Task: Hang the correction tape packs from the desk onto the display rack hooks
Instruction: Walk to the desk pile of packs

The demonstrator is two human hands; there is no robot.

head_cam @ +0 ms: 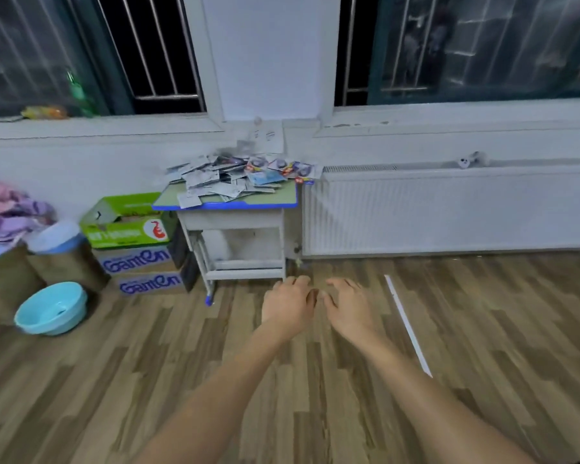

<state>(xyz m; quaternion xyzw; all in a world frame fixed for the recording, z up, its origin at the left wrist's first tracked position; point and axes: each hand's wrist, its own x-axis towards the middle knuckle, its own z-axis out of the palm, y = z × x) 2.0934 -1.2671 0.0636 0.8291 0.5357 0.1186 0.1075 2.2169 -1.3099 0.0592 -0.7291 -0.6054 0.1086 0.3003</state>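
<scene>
Both hands are empty right now, left hand (pixel 288 304) and right hand (pixel 347 308) held out with loose fingers. The heap of white and colourful carded correction tape packs (pixel 241 175) sits well ahead of them on the small green-topped, blue-edged school desk (pixel 283 195). Looks like the very start: walk up and grab a pack. No display rack in view.

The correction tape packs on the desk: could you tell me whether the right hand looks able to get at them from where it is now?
Probably not yet. The right hand hangs empty over the floor, well short of the desk, and the correction tape packs are piled toward its back. Nothing blocks the way, so stepping closer should do it.
</scene>
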